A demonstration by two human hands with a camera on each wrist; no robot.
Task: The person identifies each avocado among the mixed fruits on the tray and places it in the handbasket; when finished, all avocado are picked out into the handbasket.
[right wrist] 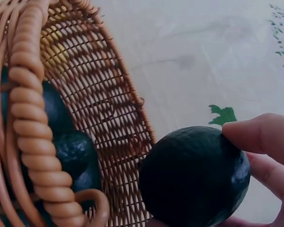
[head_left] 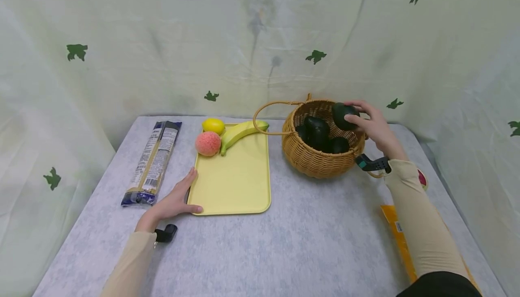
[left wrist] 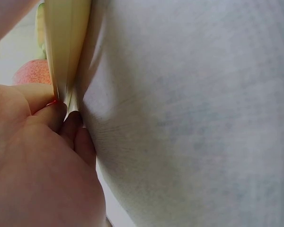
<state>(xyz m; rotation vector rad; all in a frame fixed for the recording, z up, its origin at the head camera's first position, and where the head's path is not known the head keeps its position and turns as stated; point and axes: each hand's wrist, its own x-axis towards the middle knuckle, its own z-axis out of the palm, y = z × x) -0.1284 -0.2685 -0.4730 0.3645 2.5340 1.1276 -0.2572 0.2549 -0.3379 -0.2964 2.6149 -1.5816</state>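
Note:
My right hand point(head_left: 371, 123) grips a dark green avocado point(head_left: 344, 116) at the right rim of a wicker basket point(head_left: 321, 164). In the right wrist view, that avocado point(right wrist: 194, 175) is held by the fingertips beside the woven wall. Several more dark avocados point(head_left: 318, 131) lie inside the basket. My left hand point(head_left: 174, 201) holds the left edge of a yellow tray point(head_left: 231, 184), thumb over the near corner. The left wrist view shows its fingers point(left wrist: 54, 113) curled at the tray's edge.
A banana point(head_left: 243, 133) lies across the tray's far end, with a lemon point(head_left: 213, 126) and a pink round fruit point(head_left: 208, 144) at its far left corner. Left of the tray lies a long printed packet point(head_left: 152, 164). An orange packet point(head_left: 400, 243) sits partly under my right arm.

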